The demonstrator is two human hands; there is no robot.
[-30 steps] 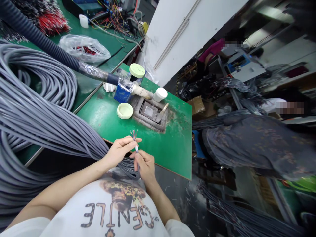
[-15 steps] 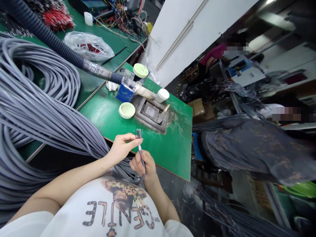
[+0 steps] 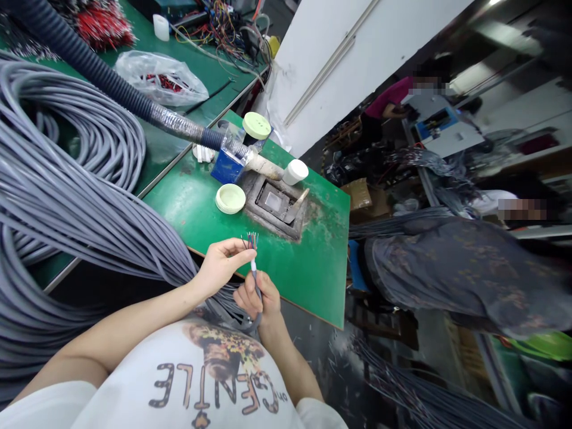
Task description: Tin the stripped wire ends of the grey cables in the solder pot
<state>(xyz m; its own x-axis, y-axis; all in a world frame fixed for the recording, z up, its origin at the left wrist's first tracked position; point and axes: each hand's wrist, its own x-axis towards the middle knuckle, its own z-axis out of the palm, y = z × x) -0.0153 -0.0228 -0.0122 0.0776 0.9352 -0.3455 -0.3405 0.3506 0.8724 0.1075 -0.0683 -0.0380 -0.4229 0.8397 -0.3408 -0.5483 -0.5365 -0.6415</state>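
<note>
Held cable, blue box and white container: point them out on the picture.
Held cable [image 3: 253, 266], head view: on its white section.
Blue box [image 3: 226, 169], head view: on its side.
White container [image 3: 295, 173], head view: on its outer wall.

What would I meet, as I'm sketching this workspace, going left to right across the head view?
Coiled grey cables → left hand → right hand, gripping a single cable → white cup → cardboard box → co-worker's dark patterned garment.
</note>
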